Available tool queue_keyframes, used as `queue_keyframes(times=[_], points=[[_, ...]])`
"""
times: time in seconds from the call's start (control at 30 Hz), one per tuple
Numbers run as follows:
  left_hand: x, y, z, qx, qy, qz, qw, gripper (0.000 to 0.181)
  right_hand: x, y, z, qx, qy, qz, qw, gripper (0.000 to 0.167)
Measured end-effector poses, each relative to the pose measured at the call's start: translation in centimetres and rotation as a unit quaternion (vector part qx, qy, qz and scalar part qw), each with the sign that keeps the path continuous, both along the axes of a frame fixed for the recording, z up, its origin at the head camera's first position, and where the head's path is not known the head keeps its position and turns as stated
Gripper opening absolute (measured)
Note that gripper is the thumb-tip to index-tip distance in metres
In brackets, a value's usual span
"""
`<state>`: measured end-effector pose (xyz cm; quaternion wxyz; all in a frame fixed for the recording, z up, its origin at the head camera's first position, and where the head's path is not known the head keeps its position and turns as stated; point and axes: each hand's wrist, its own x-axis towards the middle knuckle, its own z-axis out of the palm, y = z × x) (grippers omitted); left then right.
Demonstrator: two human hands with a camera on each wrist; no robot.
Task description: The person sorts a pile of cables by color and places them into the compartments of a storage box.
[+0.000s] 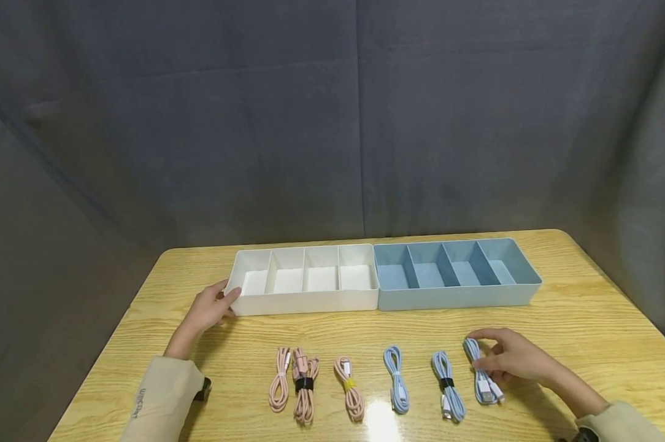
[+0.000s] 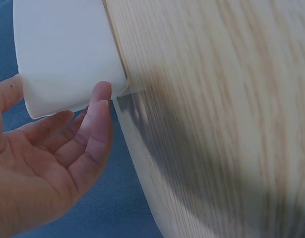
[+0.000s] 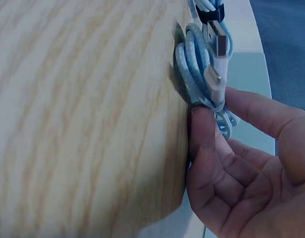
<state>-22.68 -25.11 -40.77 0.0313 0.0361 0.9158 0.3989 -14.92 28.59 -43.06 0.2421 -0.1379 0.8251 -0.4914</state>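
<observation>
Pinches a blue cable bundle with the right hand, thumb and fingers narrowed on it from the right. Lies rightmost in the near row on the table, just left of the palm, and runs lengthwise from far left to near right, with white plugs at the near end. Cannot tell whether slightly lifted or resting on the wood. Faces the blue tray, set apart on the far side, almost straight ahead and long from left to right, so roughly crosswise to the cable. Falls nearest to the right hand by position, with the left hand well apart at the left end of the white tray, fingers curved round that end and thumb at the near corner. In the way on the far side, as far as can be judged: chiefly the blue tray's raised near wall, then the upright dividers inside. Immediately left of the held cable, a black-strapped blue bundle, probably close enough to nudge; farther left, a white-tied blue bundle, then a yellow-banded pink bundle, a black-strapped pink bundle and a white-tied pink bundle. Behind both trays, a dark curtain.
</observation>
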Motion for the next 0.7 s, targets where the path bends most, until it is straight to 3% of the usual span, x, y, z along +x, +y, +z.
queue_keyframes(times=[0.33,0.7], points=[[-0.18,-0.13,-0.13,0.012,-0.007,-0.002,0.9999,0.052,-0.17,-0.01,-0.21,-0.026,-0.008,-0.001,0.9996,0.059],[0.08,-0.04,-0.08,0.024,-0.041,-0.002,0.9989,0.053,-0.84,0.03,0.17,-0.058,-0.009,0.005,0.9983,0.059]])
